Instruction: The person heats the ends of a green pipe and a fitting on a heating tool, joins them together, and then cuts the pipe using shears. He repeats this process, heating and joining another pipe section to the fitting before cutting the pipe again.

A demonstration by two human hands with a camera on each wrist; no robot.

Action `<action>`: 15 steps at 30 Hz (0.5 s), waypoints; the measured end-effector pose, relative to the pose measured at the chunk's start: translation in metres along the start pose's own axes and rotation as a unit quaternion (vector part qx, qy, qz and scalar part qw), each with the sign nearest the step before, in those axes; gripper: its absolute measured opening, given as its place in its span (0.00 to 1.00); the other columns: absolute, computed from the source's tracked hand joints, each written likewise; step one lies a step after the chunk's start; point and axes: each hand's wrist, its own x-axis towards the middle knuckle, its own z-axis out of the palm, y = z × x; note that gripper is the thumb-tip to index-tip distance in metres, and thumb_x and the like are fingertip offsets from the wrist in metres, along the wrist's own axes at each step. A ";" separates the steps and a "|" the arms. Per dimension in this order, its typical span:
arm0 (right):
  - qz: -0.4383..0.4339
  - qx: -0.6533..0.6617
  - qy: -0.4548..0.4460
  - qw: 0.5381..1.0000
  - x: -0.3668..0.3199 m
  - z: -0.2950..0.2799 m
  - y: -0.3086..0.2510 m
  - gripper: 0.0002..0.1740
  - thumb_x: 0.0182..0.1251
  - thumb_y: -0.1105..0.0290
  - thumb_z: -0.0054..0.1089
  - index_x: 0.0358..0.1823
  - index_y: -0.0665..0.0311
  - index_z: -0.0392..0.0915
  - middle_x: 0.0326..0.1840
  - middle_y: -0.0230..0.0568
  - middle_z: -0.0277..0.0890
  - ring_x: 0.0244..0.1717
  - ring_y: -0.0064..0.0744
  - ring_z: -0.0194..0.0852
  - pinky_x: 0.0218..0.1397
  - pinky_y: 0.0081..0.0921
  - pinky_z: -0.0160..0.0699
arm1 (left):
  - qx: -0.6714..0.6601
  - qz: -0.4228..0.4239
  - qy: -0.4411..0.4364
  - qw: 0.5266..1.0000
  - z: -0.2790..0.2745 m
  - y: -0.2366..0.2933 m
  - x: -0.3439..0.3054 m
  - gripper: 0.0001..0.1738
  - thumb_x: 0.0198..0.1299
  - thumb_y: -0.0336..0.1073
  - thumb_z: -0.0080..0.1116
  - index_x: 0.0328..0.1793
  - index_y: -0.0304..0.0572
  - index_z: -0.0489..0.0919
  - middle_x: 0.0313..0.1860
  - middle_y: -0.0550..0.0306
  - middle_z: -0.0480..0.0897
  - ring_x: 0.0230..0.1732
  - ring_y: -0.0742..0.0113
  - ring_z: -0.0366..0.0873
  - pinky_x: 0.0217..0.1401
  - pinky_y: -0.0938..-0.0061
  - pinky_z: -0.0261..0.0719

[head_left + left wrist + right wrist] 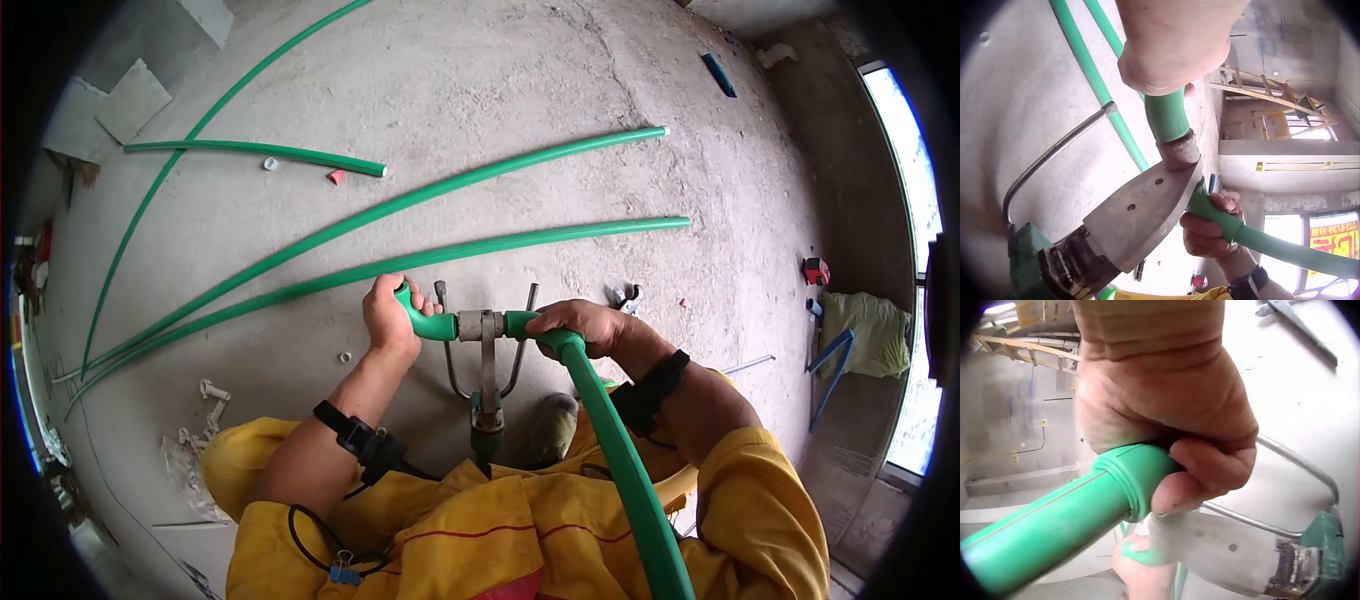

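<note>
My left hand (392, 325) is wrapped round a curved green fitting (432, 326), the fingers bent over it and the thumb closing the grip; how the fingertips lie underneath I cannot tell. The fitting's near end meets a grey socket (467, 326) on 1 side of a flat metal plate (1147, 203) with 2 small holes in it. On the other side of that plate, my right hand (590, 328) grips a green elbow (1141, 472), its fingers curled in close against the surface, and the elbow's end points in at the plate. From the elbow a green pipe (625, 470) runs back past the right of my yellow clothing (470, 530). The plate sits between my 2 hands, in front of my body, fixed to a green tool body (1324, 550) with 2 bent metal rods beside it. Beyond my hands, 4 green pipes lie on the rough grey floor (560, 90): 2 long ones side by side, and a short one (300, 154) crossing a curved one (140, 220). Near the short pipe are a small white ring (270, 164) and a red piece (336, 177). A boot (555, 428) shows close to the tool.
</note>
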 end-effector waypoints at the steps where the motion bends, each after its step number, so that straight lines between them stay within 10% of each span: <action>1: -0.007 0.051 -0.024 0.998 0.000 -0.001 0.002 0.13 0.68 0.61 0.55 0.40 0.66 0.74 0.22 0.31 0.73 0.19 0.20 0.70 0.20 0.18 0.70 | 0.001 0.001 0.018 1.000 0.002 0.001 0.000 0.14 0.53 0.45 0.49 0.23 0.46 0.66 0.15 0.60 0.65 0.19 0.64 0.63 0.36 0.60 0.71; 15: 0.065 -0.222 0.100 0.968 -0.016 0.006 -0.031 0.14 0.67 0.60 0.55 0.33 0.64 0.75 0.21 0.27 0.71 0.18 0.16 0.66 0.19 0.18 0.65 | -0.008 0.003 0.019 1.000 0.004 0.000 0.010 0.11 0.55 0.40 0.47 0.25 0.41 0.67 0.17 0.57 0.66 0.18 0.63 0.64 0.31 0.58 0.73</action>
